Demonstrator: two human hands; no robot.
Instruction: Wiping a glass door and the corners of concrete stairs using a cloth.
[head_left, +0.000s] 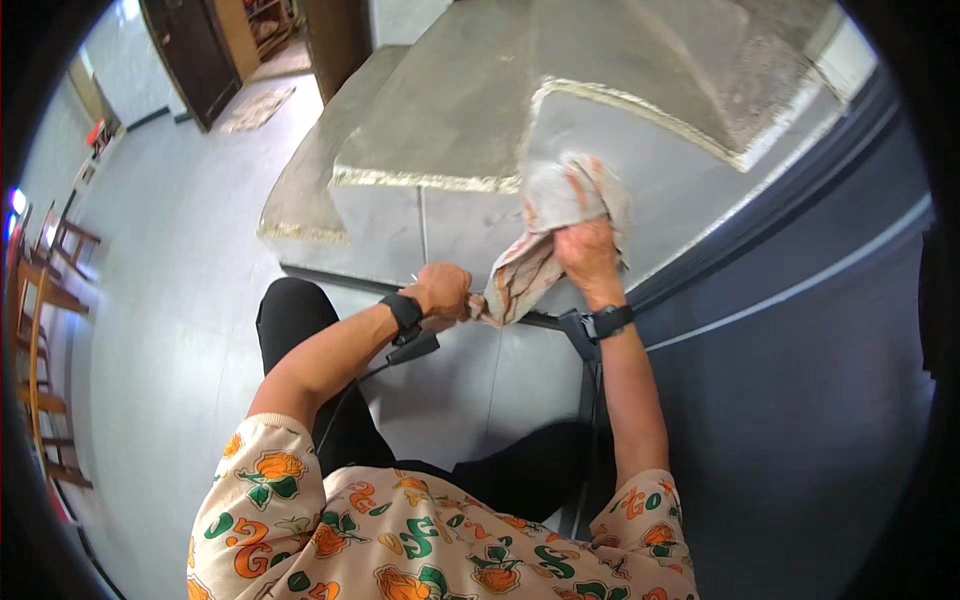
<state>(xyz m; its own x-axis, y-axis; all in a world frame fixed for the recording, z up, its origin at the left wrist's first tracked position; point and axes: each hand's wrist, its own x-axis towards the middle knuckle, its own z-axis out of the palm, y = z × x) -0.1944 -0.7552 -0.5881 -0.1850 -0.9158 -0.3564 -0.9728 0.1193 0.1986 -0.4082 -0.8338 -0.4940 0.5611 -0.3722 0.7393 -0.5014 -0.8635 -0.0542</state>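
Observation:
A pale cloth with orange stripes (525, 274) stretches between my two hands. My right hand (586, 251) grips its upper part, and a loose fold spreads over the grey vertical side of the concrete steps (472, 225). Lower and to the left, my left hand (444, 291) is closed around the twisted end of the cloth. Both wrists wear black straps. Beneath my left wrist hangs a black cable with a thick plug-like end (414, 349). My fingertips are mostly hidden by the cloth and the backs of my hands.
Rough pale edging (427, 181) runs along the step edges. A dark blue panel (787, 360) rises close on my right. Wooden chairs (56, 300) stand at the far left. A mat (259, 109) lies by a doorway at the upper left.

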